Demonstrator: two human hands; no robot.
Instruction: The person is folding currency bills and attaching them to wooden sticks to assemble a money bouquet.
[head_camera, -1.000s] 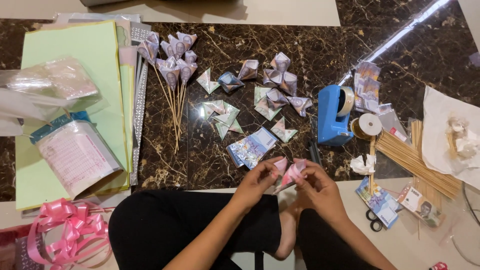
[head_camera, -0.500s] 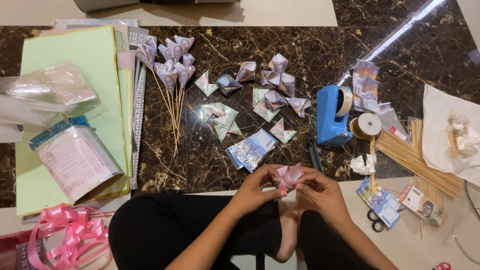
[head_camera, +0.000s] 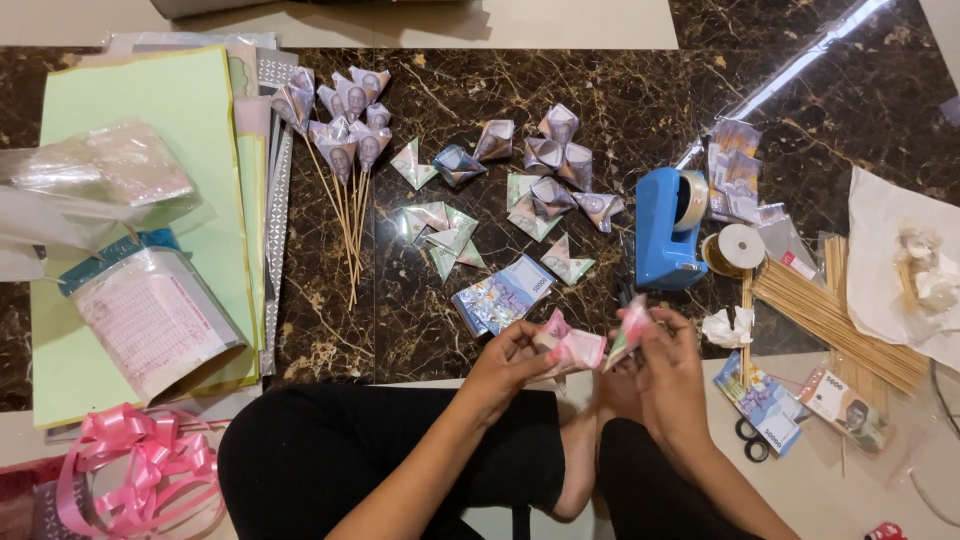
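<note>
Here, the person sits on the floor, and the left hand (head_camera: 510, 358) pinches a pink folded banknote (head_camera: 572, 347) at its near edge, fingers closed on it. The right hand (head_camera: 668, 362) is closed on another pink piece of folded paper (head_camera: 632, 330), held just beside the first; the two pieces look slightly apart. Both are above the person's lap, near the edge of the dark marble floor (head_camera: 640, 90). Just beyond the hands lies a small stack of flat banknotes (head_camera: 503, 294), with folded note shapes (head_camera: 545, 165) scattered further off. A blue tape dispenser (head_camera: 668, 228) stands near the right hand, bamboo skewers (head_camera: 838, 318) beside it. A pink ribbon bow (head_camera: 140, 465) lies at the left.
</note>
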